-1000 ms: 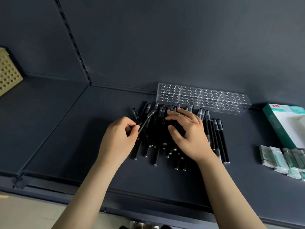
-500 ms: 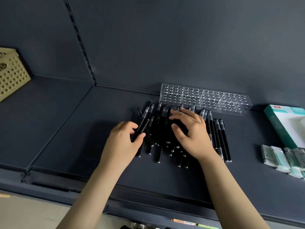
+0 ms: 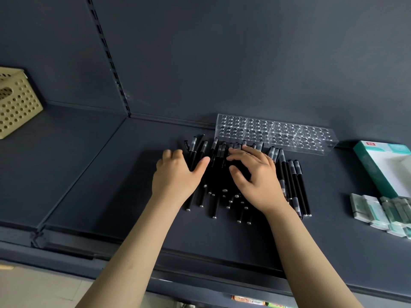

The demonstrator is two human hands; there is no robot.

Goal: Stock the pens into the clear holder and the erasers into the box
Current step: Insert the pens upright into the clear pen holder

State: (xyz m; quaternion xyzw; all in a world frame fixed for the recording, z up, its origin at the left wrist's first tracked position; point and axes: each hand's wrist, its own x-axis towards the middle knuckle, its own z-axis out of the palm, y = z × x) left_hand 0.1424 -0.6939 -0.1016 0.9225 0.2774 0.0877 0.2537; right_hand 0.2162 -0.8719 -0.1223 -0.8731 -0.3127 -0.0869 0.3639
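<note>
A pile of several black pens [image 3: 294,185] lies on the dark shelf [image 3: 111,185], in front of the empty clear holder [image 3: 275,134] with its rows of round holes. My left hand [image 3: 175,176] lies over the pile's left edge, thumb spread toward the pens and fingers extended. Over the pile's middle, my right hand [image 3: 255,174] rests with its fingers spread and lightly bent on the pens. Neither hand lifts a pen. At the right, a green-and-white box [image 3: 382,167] lies open, and several wrapped erasers [image 3: 378,211] sit in front of it.
A beige perforated basket [image 3: 15,103] stands on the neighbouring shelf section at the far left. The shelf's back wall rises right behind the holder. The front rail of the shelf [image 3: 200,261] runs below my forearms.
My left hand let go of the pen it pinched and spread out over the pile's left edge. The right hand stayed on the pens. The view shifted slightly.
</note>
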